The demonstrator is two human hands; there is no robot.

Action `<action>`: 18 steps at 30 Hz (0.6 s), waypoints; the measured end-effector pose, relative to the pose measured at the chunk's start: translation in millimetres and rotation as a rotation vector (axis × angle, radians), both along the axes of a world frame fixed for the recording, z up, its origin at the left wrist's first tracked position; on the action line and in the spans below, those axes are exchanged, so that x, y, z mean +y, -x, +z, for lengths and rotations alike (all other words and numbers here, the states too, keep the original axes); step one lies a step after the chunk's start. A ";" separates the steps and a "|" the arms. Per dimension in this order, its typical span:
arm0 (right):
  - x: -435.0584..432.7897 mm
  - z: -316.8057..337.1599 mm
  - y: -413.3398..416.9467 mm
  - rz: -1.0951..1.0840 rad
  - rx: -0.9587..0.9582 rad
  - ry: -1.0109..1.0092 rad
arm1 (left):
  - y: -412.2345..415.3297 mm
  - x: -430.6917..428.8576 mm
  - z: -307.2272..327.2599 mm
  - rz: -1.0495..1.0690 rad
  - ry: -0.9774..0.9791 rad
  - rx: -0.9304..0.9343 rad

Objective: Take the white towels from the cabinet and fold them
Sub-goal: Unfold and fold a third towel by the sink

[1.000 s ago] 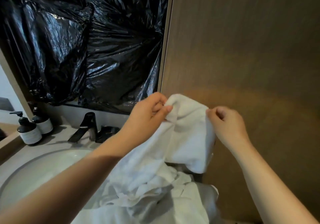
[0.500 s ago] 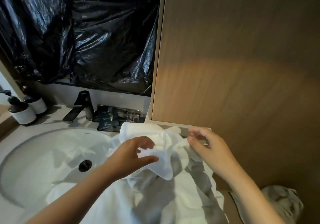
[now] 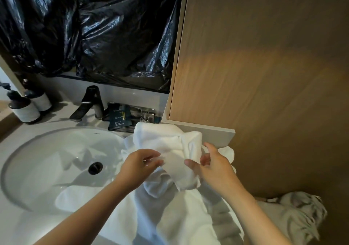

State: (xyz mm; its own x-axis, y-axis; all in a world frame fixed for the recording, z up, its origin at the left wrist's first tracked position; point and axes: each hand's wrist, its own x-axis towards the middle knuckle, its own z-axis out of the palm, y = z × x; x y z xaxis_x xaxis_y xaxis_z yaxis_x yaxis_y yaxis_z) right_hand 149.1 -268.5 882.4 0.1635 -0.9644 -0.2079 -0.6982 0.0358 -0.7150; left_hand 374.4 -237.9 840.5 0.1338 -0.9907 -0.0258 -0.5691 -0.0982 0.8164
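1. From the drain [image 3: 95, 168], the faucet [image 3: 88, 104] stands at 12 o'clock, two pump bottles [image 3: 26, 110] at 10.
2. Packets [image 3: 120, 119] lie at 1 o'clock, behind the towel [image 3: 166, 142].
3. The towel, held between left hand [image 3: 139, 163] and right hand [image 3: 213, 167], hangs at 3 o'clock over a towel pile [image 3: 179, 222] on the rim of the basin [image 3: 37, 178].
4. The cabinet [image 3: 264, 74] rises at 2 o'clock.

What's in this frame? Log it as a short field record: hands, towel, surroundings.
left hand: pinches the edge of the white towel
right hand: thumb on the same towel; grip unclear
white towel: bunched, not yet folded, between both hands
other towels: heaped over the right rim of the sink
faucet: dark, behind the sink
backdrop: black plastic sheet; wooden panel at right
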 end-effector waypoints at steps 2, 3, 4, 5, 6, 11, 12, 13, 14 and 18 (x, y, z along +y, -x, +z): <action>-2.6 -6.1 -4.0 -0.009 0.115 0.027 | 1.7 0.2 3.8 0.000 0.071 -0.016; -3.9 -7.3 -5.6 0.001 0.175 0.052 | 2.0 0.3 7.0 -0.004 0.101 -0.013; -5.2 -7.9 -6.5 0.014 0.210 0.073 | 1.5 0.2 10.5 -0.010 0.129 -0.003; -7.1 -8.9 -6.1 0.024 0.207 0.086 | 0.6 0.0 14.8 -0.011 0.164 0.006; -9.0 -8.3 -5.4 0.029 0.173 0.091 | 0.0 0.0 20.2 -0.008 0.203 0.011; -18.6 18.0 9.2 -0.047 -0.104 0.202 | 6.0 -3.4 57.9 -0.040 0.390 0.031; -21.5 25.0 12.5 -0.070 -0.166 0.232 | 9.1 -5.0 66.6 -0.055 0.425 0.030; -24.5 32.1 15.2 -0.089 -0.226 0.266 | 12.1 -6.9 75.7 -0.069 0.466 0.030; -27.4 39.1 17.5 -0.108 -0.279 0.309 | 15.8 -8.9 84.6 -0.083 0.510 0.033; -33.0 52.4 27.7 -0.186 -0.412 0.387 | 30.7 -16.2 107.0 -0.155 0.642 0.014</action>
State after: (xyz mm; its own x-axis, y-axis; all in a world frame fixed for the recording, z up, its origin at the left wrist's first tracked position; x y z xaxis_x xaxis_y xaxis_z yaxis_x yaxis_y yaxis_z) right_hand 121.4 -301.4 934.8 -0.0229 -0.9775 0.2096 -0.3672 -0.1868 -0.9112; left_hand 343.8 -254.1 947.6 -0.0078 -0.8175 0.5758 -0.5264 0.4930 0.6927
